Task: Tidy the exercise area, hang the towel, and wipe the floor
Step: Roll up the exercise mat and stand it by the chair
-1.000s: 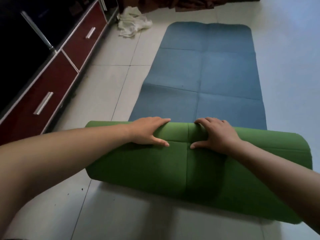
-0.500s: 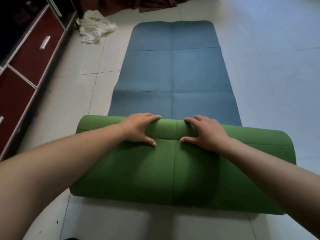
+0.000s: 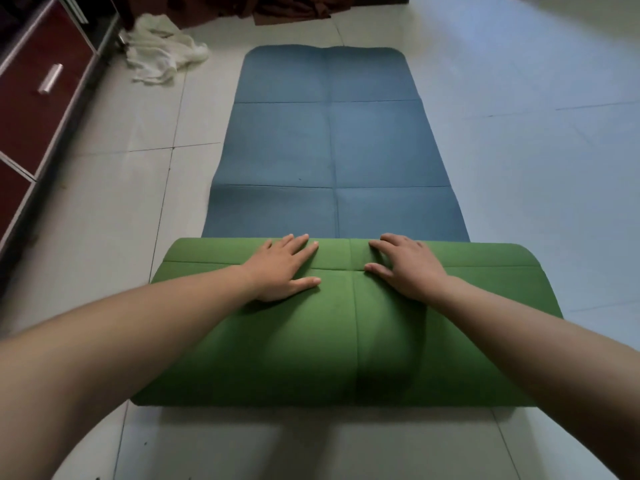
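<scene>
An exercise mat lies lengthwise on the tiled floor, blue on top. Its near end is rolled into a thick roll that shows the green underside. My left hand presses flat on top of the roll, left of its middle, fingers straight. My right hand presses flat on it just right of the middle, fingers spread. A crumpled white towel lies on the floor at the far left, beside the mat's far corner.
A low cabinet with dark red drawers and metal handles runs along the left wall. Brown cloth lies on the floor beyond the mat's far end. Pale floor tiles stretch to the right of the mat.
Both hands have gone from curled over the roll's front edge to lying flat on top. The roll has moved forward along the mat, and the view has swung to the left.
</scene>
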### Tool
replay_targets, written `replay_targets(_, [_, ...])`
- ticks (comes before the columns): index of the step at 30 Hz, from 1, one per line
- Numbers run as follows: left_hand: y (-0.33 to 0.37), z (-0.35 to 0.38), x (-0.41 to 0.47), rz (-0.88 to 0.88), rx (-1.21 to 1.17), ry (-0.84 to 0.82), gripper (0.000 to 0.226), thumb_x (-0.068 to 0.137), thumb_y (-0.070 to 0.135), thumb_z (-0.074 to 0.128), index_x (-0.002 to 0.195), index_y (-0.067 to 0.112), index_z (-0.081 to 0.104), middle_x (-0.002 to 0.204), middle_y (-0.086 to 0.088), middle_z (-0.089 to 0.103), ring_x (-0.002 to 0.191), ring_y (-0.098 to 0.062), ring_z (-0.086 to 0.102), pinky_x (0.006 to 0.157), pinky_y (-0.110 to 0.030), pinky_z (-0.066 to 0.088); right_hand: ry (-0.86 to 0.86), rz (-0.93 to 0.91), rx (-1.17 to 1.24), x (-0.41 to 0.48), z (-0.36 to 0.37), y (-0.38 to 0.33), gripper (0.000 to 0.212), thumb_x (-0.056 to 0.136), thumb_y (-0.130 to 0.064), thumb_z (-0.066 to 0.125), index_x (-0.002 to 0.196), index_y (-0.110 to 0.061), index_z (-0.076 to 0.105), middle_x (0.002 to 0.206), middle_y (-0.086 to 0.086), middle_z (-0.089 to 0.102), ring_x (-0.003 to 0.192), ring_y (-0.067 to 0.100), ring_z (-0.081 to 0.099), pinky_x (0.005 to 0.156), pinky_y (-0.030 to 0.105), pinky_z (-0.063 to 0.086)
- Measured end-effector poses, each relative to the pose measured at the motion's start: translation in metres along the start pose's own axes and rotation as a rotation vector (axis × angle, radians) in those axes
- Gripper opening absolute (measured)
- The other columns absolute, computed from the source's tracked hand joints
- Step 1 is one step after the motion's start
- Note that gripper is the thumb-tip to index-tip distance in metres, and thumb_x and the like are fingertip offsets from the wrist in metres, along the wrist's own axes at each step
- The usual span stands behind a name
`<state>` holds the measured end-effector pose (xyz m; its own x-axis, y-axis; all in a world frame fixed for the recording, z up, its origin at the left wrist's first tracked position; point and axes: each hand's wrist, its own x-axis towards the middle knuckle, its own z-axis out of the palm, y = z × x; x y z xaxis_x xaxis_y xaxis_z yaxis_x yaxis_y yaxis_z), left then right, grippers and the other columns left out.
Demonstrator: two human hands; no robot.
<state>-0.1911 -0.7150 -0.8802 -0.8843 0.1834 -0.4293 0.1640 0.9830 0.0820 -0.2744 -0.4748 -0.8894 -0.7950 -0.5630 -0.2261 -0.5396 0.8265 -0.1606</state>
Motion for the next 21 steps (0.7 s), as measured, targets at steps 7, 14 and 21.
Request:
replay_targets(7, [0.002,0.020,-0.010,0.016,-0.006,-0.065,0.071,0.091,0.064,0.023,0.150,0.032,0.001,0.159,-0.001,-0.006,0.146,-0.022,-0.004,0.117,-0.050,0.008,-0.039,0.013,0.069,0.004,0.015,0.001,0.062,0.088,-0.061,0.042,0.140,-0.029,0.037,0.147,0.001,0.035,0.134,0.022,0.031,0.111,0.046,0.023])
replay_targets(14, [0.006,0.017,-0.025,0.017,0.016,-0.020,0.071,0.088,0.066,0.015,0.148,0.035,-0.006,0.158,0.001,-0.012,0.146,-0.022,-0.009,0.117,-0.053,0.006,0.000,-0.030,0.080,-0.012,0.007,-0.002,0.060,0.091,-0.059,0.034,0.143,-0.030,0.031,0.153,-0.003,0.024,0.142,0.017,0.017,0.116,0.048,0.008])
replay_targets(21, [0.027,0.020,-0.026,0.052,0.032,-0.058,0.066,0.090,0.065,0.020,0.145,0.043,-0.009,0.157,-0.003,-0.018,0.144,-0.026,-0.015,0.115,-0.058,0.002,-0.097,-0.148,-0.020,-0.069,0.013,-0.008,0.098,0.067,-0.079,-0.015,0.146,-0.033,0.018,0.158,-0.006,0.005,0.145,0.016,0.000,0.115,0.043,-0.002])
